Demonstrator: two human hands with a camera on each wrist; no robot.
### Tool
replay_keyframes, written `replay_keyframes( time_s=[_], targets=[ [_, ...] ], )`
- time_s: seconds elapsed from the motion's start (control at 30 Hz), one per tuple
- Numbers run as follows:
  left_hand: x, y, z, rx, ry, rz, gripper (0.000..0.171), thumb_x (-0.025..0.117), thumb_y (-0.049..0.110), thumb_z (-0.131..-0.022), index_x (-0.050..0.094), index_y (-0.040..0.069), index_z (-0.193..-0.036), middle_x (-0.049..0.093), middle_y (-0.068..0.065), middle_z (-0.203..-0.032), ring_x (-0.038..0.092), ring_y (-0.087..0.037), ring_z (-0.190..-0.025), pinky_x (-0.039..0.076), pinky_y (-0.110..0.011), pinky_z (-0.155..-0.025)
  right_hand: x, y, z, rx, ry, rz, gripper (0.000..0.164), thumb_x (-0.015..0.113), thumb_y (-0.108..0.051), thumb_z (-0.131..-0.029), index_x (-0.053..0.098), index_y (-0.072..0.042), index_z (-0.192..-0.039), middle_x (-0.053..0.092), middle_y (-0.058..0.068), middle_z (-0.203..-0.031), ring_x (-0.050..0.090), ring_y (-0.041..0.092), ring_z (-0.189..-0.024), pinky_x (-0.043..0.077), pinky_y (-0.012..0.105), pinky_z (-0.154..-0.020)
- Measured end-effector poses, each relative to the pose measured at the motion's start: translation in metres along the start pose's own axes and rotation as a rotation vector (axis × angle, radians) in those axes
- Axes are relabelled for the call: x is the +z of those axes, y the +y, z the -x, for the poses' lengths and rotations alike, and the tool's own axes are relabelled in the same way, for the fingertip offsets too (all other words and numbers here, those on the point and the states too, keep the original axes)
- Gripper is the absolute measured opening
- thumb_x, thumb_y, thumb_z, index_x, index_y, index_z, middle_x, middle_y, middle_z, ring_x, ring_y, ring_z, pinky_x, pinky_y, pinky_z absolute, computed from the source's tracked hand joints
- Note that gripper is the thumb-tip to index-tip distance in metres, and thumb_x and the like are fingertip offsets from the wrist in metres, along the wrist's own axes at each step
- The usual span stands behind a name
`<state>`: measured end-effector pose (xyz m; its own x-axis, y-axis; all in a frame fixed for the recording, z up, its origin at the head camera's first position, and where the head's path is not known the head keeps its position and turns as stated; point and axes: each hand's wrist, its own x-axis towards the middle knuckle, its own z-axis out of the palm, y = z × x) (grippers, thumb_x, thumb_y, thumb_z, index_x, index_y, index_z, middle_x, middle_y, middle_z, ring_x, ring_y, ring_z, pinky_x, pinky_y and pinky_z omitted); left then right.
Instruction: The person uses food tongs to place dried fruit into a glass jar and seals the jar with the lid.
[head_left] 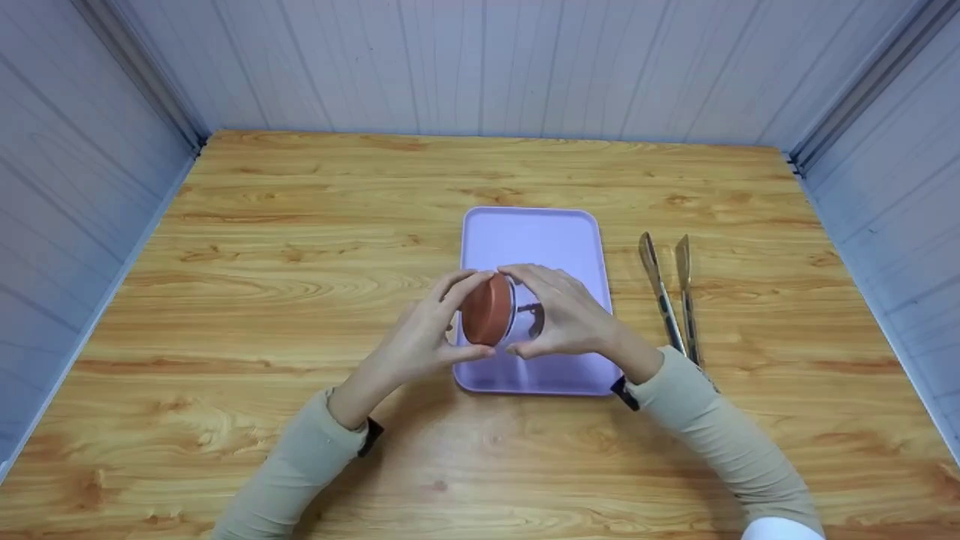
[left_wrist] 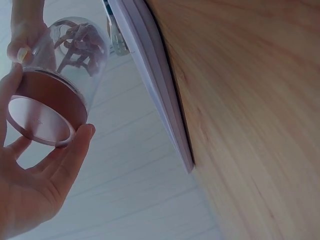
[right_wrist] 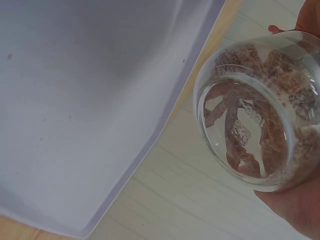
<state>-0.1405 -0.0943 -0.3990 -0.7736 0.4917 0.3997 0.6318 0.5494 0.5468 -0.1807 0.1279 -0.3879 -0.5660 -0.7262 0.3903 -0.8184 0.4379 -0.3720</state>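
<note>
A clear glass jar with a reddish-brown lid is held tilted on its side above the purple tray. Brown, irregular dried pieces lie inside it; their kind is unclear. My left hand grips the lid, thumb below and fingers above in the head view. With its fingers curled round the glass body, my right hand holds the jar from the other side. In the left wrist view the lid sits on the jar's mouth. Embossed markings show on the jar's base in the right wrist view.
Metal tongs lie spread on the wooden table, right of the tray, their near end partly behind my right sleeve. Pale panelled walls enclose the table at the back and both sides.
</note>
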Motion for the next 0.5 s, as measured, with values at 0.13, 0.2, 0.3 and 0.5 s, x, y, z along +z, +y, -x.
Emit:
replay_keyframes(
  time_s=[0.13, 0.2, 0.3, 0.5],
  targets=[
    [0.0014, 0.0019, 0.0002, -0.102, -0.008, 0.054, 0.087, 0.062, 0.055, -0.073, 0.022, 0.016, -0.140, 0.035, -0.005, -0.132, 0.054, -0.013, -0.090, 0.048, -0.021, -0.059, -0.0006, 0.0002, 0.0003, -0.003, 0.008, -0.001, 0.090, 0.071, -0.050, -0.057, 0.040, -0.006, -0.128, 0.048, 0.001, -0.122, 0.045, 0.014, -0.107, 0.040, 0.036, -0.083],
    [0.0018, 0.0031, -0.0001, -0.151, -0.009, 0.090, 0.085, 0.060, 0.055, -0.075, 0.023, 0.013, -0.140, 0.034, -0.007, -0.132, 0.053, -0.014, -0.091, 0.049, -0.024, -0.060, -0.0008, -0.0001, 0.0002, -0.004, 0.007, 0.001, 0.090, 0.071, -0.049, -0.056, 0.040, -0.006, -0.128, 0.048, 0.002, -0.122, 0.045, 0.015, -0.108, 0.040, 0.036, -0.083],
    [0.0022, 0.0037, -0.0010, -0.181, -0.008, 0.121, 0.081, 0.057, 0.056, -0.076, 0.029, 0.013, -0.138, 0.037, -0.006, -0.129, 0.051, -0.013, -0.091, 0.050, -0.026, -0.061, -0.0010, -0.0006, 0.0001, -0.003, 0.002, 0.002, 0.090, 0.072, -0.049, -0.056, 0.040, -0.005, -0.128, 0.048, 0.003, -0.123, 0.044, 0.016, -0.109, 0.039, 0.037, -0.084],
    [0.0007, 0.0014, -0.0006, -0.125, -0.020, 0.111, 0.079, 0.060, 0.055, -0.074, 0.030, 0.018, -0.138, 0.041, -0.002, -0.125, 0.050, -0.012, -0.095, 0.050, -0.028, -0.063, -0.0007, -0.0006, 0.0003, -0.003, -0.007, -0.003, 0.090, 0.071, -0.051, -0.057, 0.041, -0.004, -0.127, 0.048, 0.002, -0.122, 0.045, 0.014, -0.108, 0.039, 0.036, -0.084]
  ],
)
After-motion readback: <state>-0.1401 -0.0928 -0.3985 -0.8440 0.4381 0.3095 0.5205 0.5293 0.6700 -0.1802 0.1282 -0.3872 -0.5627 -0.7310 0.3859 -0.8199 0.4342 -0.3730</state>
